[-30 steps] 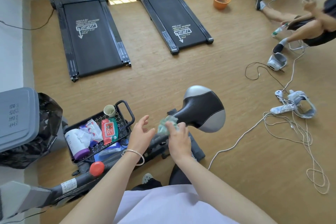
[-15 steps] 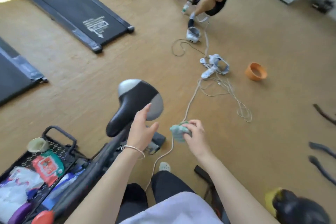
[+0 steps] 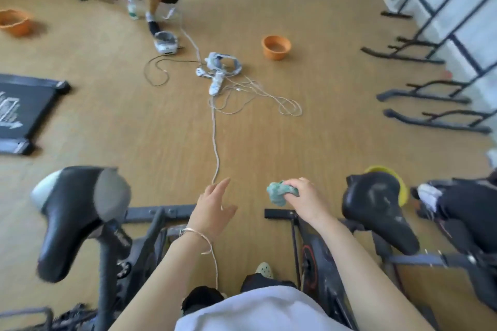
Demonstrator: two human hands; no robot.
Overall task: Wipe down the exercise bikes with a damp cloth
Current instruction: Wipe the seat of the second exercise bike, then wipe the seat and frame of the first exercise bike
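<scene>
Gripping one cloth (image 3: 279,193) (right hand (image 3: 305,203)), two saddles (image 3: 78,212) (image 3: 376,204)

floor (image 3: 336,142): wood | on it: orange basin (image 3: 276,47); tangled white cable (image 3: 255,97); headset (image 3: 223,63); treadmill (image 3: 24,113); exercise bike (image 3: 80,212)

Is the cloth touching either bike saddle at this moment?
No, the right hand grips the bunched green cloth over bare floor, between the left saddle and the right saddle and apart from both.
</scene>
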